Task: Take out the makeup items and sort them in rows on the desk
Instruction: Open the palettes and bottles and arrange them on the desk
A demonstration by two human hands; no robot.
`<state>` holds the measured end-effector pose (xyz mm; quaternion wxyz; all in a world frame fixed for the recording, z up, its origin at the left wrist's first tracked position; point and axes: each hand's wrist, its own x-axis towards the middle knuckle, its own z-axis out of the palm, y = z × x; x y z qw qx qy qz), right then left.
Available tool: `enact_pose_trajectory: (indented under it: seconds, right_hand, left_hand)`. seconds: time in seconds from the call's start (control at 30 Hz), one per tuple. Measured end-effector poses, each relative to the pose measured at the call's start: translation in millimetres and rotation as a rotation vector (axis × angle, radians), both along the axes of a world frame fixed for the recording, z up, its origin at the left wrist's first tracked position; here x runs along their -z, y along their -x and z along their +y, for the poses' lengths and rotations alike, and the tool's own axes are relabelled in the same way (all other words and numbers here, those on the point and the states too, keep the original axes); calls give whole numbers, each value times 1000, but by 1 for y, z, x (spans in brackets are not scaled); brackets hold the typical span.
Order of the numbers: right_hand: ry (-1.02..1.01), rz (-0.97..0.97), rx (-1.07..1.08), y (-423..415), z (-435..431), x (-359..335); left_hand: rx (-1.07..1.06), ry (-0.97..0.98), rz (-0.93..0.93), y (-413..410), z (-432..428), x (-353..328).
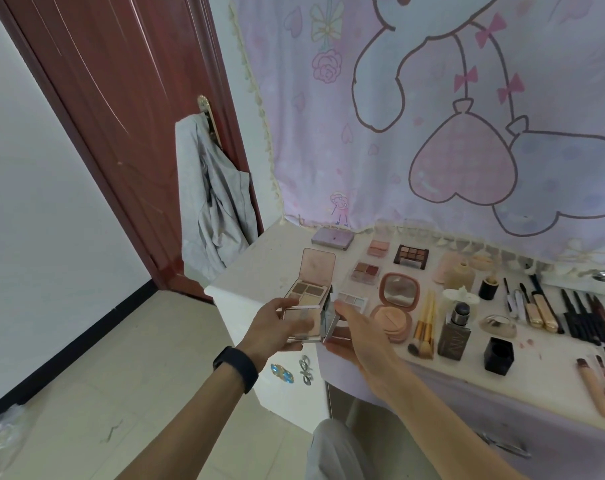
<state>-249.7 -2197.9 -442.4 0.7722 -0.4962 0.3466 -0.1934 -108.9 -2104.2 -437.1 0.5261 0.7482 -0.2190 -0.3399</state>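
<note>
Largest first: one pink cartoon cloth (432, 116) hangs behind the desk, one red-brown door (121, 98) stands left with one grey garment (214, 202) on its handle

One white desk (259, 258), with the makeup laid out in rough rows on it

We count two hands, both on one small palette (302, 323), held open over the desk's front left edge
- left hand (273, 327): fingers curled round the base, one black wristband (237, 368) on the wrist
- right hand (359, 337): thumb and fingers pinch the upright mirrored lid

On the desk we count six rectangular palettes:
- one large pink palette (311, 278), lid up, just behind the held one
- one closed lilac case (332, 238) at the back
- one dark six-pan palette (411, 256)
- one reddish four-pan palette (365, 271)
- one small pink blush (378, 247)
- one clear strip palette (351, 299)

Also:
- one round compact (396, 299), open, puff in the lower half
- one dark foundation bottle (453, 336)
- one black cube cap (498, 355)
- one beige bottle (462, 275)
- one small black jar (488, 287)
- gold-handled brushes (424, 327), three or four, can't separate them
- two gold tubes (540, 311)
- a row of dark pencils (585, 317) at far right, count unclear
</note>
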Motion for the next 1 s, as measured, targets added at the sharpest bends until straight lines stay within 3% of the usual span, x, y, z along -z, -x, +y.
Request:
enact_pose_trajectory:
  seconds: [0.13, 0.33, 0.4, 0.53, 0.67, 1.0]
  right_hand:
    - [6, -5, 1, 2, 0, 0]
    - [43, 9, -4, 0, 2, 3]
    - [43, 13, -10, -2, 2, 2]
    - [58, 46, -43, -8, 3, 3]
    - [88, 51, -82, -16, 9, 1]
    - [-60, -32, -123, -35, 1, 10]
  left_hand:
    - [-9, 38, 87, -4, 4, 5]
    - [24, 18, 44, -7, 7, 6]
    - [110, -32, -85, -8, 12, 5]
    - [379, -218, -515, -17, 21, 0]
    - [466, -318, -801, -29, 24, -5]
    - [405, -233, -688, -56, 33, -2]
